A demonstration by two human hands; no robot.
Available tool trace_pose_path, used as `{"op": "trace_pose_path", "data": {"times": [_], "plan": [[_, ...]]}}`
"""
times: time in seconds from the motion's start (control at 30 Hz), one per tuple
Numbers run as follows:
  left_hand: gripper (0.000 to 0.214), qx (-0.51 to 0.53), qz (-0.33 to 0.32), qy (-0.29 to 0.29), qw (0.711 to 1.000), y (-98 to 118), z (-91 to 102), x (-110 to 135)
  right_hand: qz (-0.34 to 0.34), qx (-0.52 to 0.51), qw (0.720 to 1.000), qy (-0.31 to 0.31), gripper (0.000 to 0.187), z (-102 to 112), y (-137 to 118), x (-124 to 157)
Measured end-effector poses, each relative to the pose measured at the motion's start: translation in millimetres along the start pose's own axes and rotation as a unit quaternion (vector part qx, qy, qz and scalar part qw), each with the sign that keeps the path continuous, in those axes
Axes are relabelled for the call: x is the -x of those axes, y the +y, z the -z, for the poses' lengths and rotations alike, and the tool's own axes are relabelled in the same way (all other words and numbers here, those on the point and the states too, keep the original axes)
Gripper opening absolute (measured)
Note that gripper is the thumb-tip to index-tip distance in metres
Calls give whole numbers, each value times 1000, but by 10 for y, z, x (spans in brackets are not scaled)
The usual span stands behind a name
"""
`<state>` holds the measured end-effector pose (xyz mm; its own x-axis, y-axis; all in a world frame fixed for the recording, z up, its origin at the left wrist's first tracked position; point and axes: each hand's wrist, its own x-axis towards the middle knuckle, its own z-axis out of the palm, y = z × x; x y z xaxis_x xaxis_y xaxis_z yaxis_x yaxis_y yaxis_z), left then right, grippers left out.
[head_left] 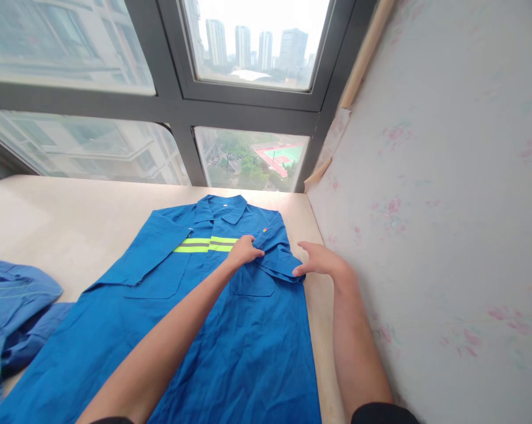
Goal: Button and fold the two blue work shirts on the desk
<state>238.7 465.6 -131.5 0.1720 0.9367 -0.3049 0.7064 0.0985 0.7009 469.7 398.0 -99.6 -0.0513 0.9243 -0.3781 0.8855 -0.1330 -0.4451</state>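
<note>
Left hand [245, 251] pinches blue sleeve [278, 252]; right hand [318, 259] spread at its edge; collar label [225, 205] seems illegible.

Blue jacket [257, 341]: lower end cut off by my view's bottom edge. Second blue garment [19, 288]: cut off at left. Collar label [225, 205]: too small for me to read.

A window with a dark grey frame [252, 112] spans the far side, above a pale ledge [102, 206]. Outside, tall towers [243, 47] stand beneath a white sky [257, 10]; lower down, green trees [243, 159] grow beside a red-and-green sports court [288, 154]. A light-coloured building [63, 35] shows on the left. On the right rises a whitish wall [446, 176] printed with pink flowers [393, 206], a tan strip [366, 56] edging it near the window. A crumpled blue garment [14, 312] lies at the left.
</note>
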Motion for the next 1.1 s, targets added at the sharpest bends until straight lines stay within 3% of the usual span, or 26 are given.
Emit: {"op": "trace_pose_path", "data": {"times": [0.1, 0.2, 0.27, 0.4, 0.5, 0.63, 0.8, 0.97, 1.1], "plan": [[12, 64, 10, -20, 998, 43, 59, -49, 27, -27, 998, -55, 87, -17, -45, -7], [17, 113, 44, -16, 992, 46, 84, -75, 39, -24, 995, -91, 51, -63, -43, -93], [20, 129, 70, -9, 989, 21, 95, -106, 16, -29, 993, -109, 37, -79, -10, -135], [29, 120, 97, 19, 988, -19, 125, -197, -34, -53, 986, -152, 33, -78, 37, -143], [39, 34, 55, 70, 995, 70, 149, -264, -15, -43, 987, -156, 30, -72, 18, -124], [50, -124, -71, 102, 984, 356, 109, -402, 25, -35, 990, -138, 25, -56, -29, -100], [64, -152, -105, 42, 982, 629, -104, -749, 47, -40, 991, -119, 21, -45, -49, -75], [41, -179, -110, 29, 977, 679, -305, -1089, 50, 2, 996, -73, 15, -136, -142, 18], [26, -172, -117, 37, 978, 681, -384, -1212, 57, 64, 996, 40, 9, -341, -281, 168]]}}
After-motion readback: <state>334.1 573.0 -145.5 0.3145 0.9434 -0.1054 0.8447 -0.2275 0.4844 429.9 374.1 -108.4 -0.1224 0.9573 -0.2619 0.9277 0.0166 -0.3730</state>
